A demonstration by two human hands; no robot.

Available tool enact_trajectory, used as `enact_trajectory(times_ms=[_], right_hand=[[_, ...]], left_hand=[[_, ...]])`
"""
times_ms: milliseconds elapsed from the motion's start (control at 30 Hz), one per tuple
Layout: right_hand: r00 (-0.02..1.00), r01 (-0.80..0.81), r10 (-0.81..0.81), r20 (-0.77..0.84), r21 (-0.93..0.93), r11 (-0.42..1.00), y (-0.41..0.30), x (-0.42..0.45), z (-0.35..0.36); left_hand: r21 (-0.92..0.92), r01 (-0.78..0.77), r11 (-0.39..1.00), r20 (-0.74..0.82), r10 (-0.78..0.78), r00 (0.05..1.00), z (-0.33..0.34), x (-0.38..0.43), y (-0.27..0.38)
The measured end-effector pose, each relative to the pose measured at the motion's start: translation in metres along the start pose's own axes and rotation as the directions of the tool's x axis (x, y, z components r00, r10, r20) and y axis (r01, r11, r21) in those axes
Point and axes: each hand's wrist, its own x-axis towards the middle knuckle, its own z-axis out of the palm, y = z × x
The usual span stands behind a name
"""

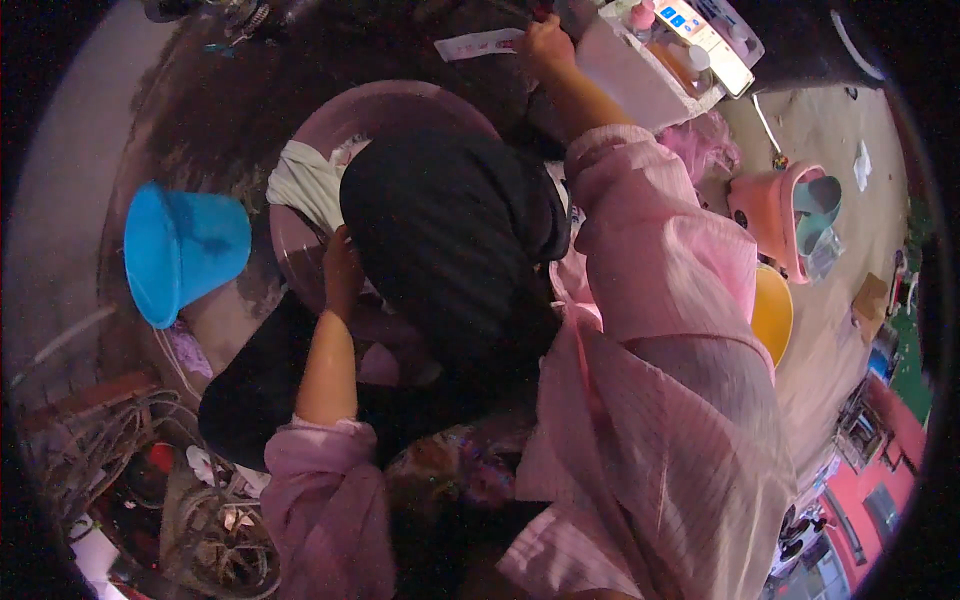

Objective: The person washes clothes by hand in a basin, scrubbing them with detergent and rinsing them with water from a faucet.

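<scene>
Before me stands a large pinkish basin with wet-looking cloth in it. A pale cloth is draped over its left rim. My left hand is at the basin beside the pale cloth; its fingers are partly hidden by my dark-trousered knee, so its hold is unclear. My right hand reaches beyond the basin, its fingers closed around a small dark reddish object. Next to that hand lies a white printed strip. A white foam box stands right of the hand, with bottles and a lit phone on top.
A blue bucket lies tipped at the left. Coiled ropes and clutter fill the lower left. At the right are a pink bucket with a green item in it, a yellow container and pink plastic beside the foam box.
</scene>
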Motion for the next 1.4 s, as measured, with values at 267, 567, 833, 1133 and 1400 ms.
enact_trajectory(times_ms=[267, 567, 833, 1133, 1400], right_hand=[[0.916, -0.400, 0.386, 0.106, 0.220, 0.890, -0.016, -0.019, -0.027], [0.964, 0.037, 0.106, -0.245, 0.516, 0.856, 0.034, -0.107, -0.105], [0.915, -0.333, 0.403, 0.019, 0.600, 0.727, 0.022, -0.311, -0.059], [0.958, -0.235, 0.287, -0.015, 0.532, 0.813, -0.026, -0.335, -0.074], [0.962, -0.215, 0.273, 0.002, 0.621, 0.754, -0.024, -0.352, -0.075]], left_hand=[[0.442, -0.530, 0.724, 0.159, 0.518, 0.841, 0.011, -0.013, -0.011], [0.368, -0.403, 0.838, 0.235, 0.336, 0.912, 0.005, -0.010, -0.023], [0.456, -0.325, 0.829, 0.203, 0.259, 0.944, -0.006, -0.025, -0.024], [0.530, -0.282, 0.800, 0.185, 0.215, 0.959, -0.009, -0.036, -0.014], [0.564, -0.264, 0.782, 0.189, 0.189, 0.964, -0.004, -0.036, -0.006]])
